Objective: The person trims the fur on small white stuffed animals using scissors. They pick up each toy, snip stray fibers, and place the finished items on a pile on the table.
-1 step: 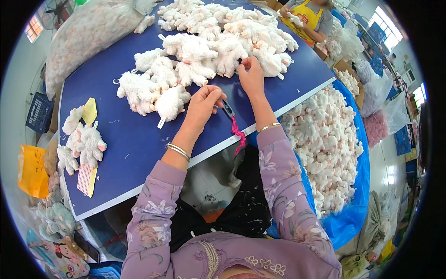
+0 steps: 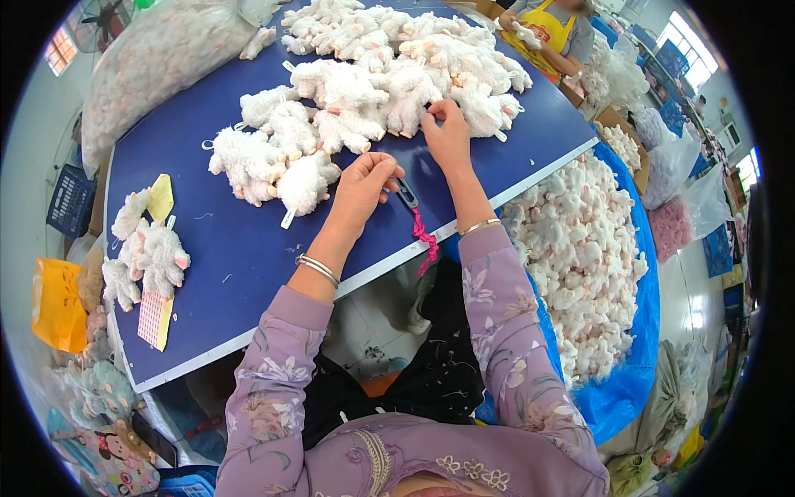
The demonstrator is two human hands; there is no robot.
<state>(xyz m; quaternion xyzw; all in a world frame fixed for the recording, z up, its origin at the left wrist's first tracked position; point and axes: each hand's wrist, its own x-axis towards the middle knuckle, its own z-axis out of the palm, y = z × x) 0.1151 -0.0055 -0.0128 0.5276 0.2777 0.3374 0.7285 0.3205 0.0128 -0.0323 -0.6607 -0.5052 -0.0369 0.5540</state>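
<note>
My left hand (image 2: 364, 184) is closed around thread snips (image 2: 406, 194), whose dark grey end sticks out beside the palm. A twisted pink cord (image 2: 424, 240) hangs from them over the table's near edge. Just in front of that hand lies a white fluffy plush animal (image 2: 307, 182) with a white loop tag. My right hand (image 2: 448, 139) is raised, thumb and finger pinched together near another white plush (image 2: 408, 101); what the fingertips hold, if anything, is too small to make out. Several more white plush pieces with pinkish feet are heaped beyond both hands.
The blue table (image 2: 224, 273) has a pale edge strip. At left lie a few plush pieces (image 2: 157, 255) with a checked paper (image 2: 154, 319). A blue-lined container (image 2: 580, 273) of white pieces stands at right, a big stuffed bag (image 2: 166, 66) far left. A co-worker in a yellow apron (image 2: 542, 37) sits opposite.
</note>
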